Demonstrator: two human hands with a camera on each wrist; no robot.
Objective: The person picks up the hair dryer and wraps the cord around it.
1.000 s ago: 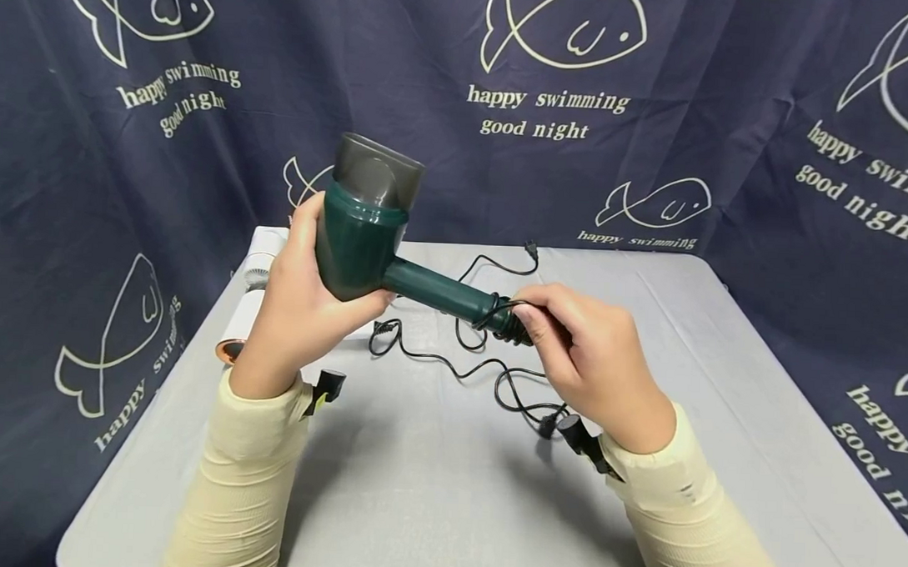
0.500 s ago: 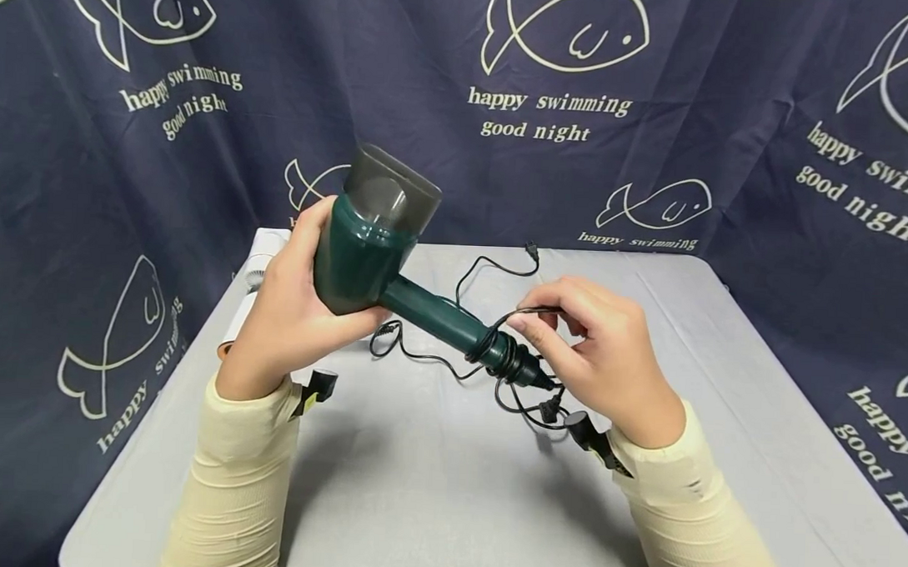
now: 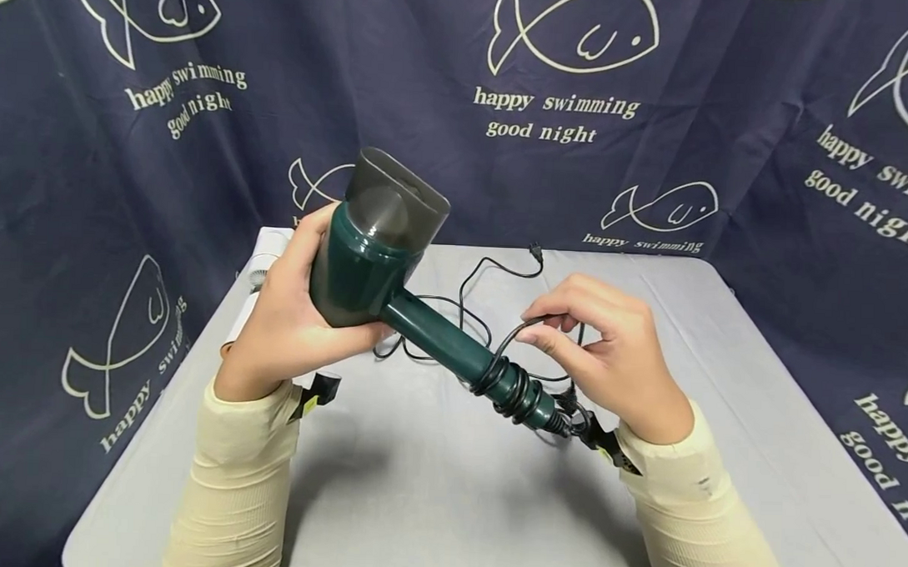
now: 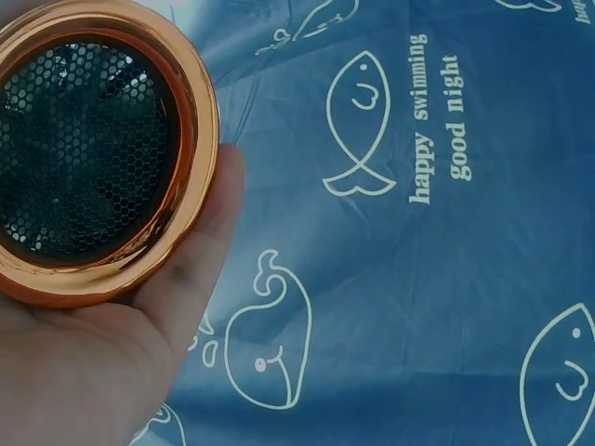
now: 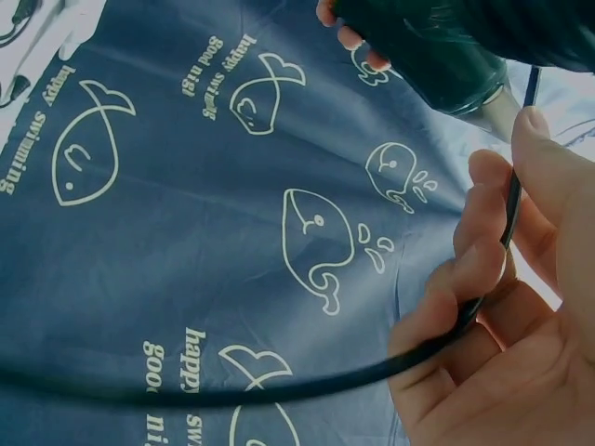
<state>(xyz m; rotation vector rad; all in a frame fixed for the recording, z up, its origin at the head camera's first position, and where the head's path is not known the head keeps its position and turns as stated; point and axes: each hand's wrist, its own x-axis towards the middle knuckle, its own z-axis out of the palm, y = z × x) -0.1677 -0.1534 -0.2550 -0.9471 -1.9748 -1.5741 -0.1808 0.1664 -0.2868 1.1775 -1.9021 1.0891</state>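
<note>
My left hand [image 3: 284, 311] grips the barrel of a dark green hair dryer [image 3: 357, 268], held above the table with its smoky nozzle [image 3: 397, 202] pointing up. The handle slants down to the right. Black cord [image 3: 521, 394] is coiled in several turns around the handle's lower end. A loose stretch rises from the coils to my right hand [image 3: 609, 347], which pinches it between thumb and fingers. In the right wrist view the cord [image 5: 279, 393] runs across the curled fingers. The left wrist view has the dryer's rear mesh [image 4: 84, 149] inside a copper-coloured rim [image 4: 200, 102].
Behind my left hand, a white appliance [image 3: 271, 242] and another white body [image 3: 243, 314] lie partly hidden on the grey table [image 3: 432, 491]. A black cord with a plug [image 3: 536, 251] trails across the back. Dark blue fish-print cloth [image 3: 446, 83] hangs around the table.
The dryer has tilted, its handle end dropping and its nozzle shifting right. My right hand has moved from beside the handle end to above it, drawing a loop of cord away from the handle.
</note>
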